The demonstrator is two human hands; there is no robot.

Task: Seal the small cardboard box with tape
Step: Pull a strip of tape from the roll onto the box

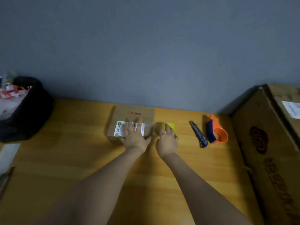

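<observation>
We count two hands and two cardboard boxes on one wooden worktop. The small box sits at the centre of the frame, close to the blue-grey wall, with red printing on its top and one white label on the near part of the lid. A clear strip of tape glints across the lid towards its right edge.

Our left hand lies flat on the small box, fingers spread wide, pressing down and gripping nothing. Our right hand is just to the right of the box, fingers curled around one yellow tape roll; we cannot tell for sure how firmly it grips, as the roll is blurred and half hidden.

Further right, well apart from the box, lie one utility knife with a dark handle and, just beside it, one orange and blue tape dispenser.

The second box, a large carton, fills the right edge of the frame and bears dark red printing and one white label of its own.

At the upper left of the worktop stands one black bag holding white and red scraps. At the left edge lie one pale sheet and something darker below it, too blurred to name.
</observation>
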